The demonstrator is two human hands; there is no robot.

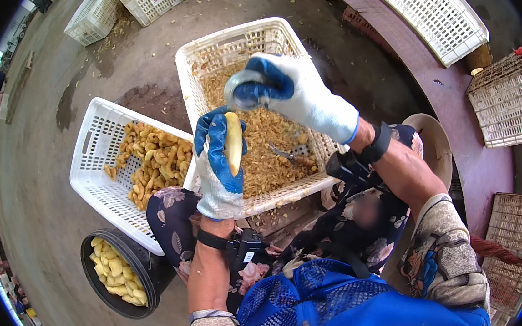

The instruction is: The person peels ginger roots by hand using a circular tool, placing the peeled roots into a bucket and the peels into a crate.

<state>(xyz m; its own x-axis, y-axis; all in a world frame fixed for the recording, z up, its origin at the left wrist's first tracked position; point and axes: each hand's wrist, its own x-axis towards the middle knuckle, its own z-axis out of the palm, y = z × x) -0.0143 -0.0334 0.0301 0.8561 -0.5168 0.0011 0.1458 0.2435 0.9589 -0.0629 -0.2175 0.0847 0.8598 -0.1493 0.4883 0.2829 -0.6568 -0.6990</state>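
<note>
My left hand [219, 164], in a white glove with a blue coated palm, holds a pale peeled piece of ginger root [233, 143] upright. Just above and to its right, my right hand [281, 83], gloved alike, grips a blurred ring-shaped metal tool [244, 89]. Both hands are over a white plastic crate [184, 78] of brown peelings [269, 176], where a small curved knife with a wooden handle [293, 156] lies. Left of it, a second white crate [84, 166] holds unpeeled ginger [159, 161]. Peeled pieces [118, 273] fill a black bucket [146, 273] at lower left.
A reddish bench [476, 142] curves along the right, with a white crate [432, 9] on it. More crates stand at the right edge, one of them worn [507, 101]. At the top left are two further white crates [93, 16]. A round pale seat or basin [431, 146] is beside my right knee.
</note>
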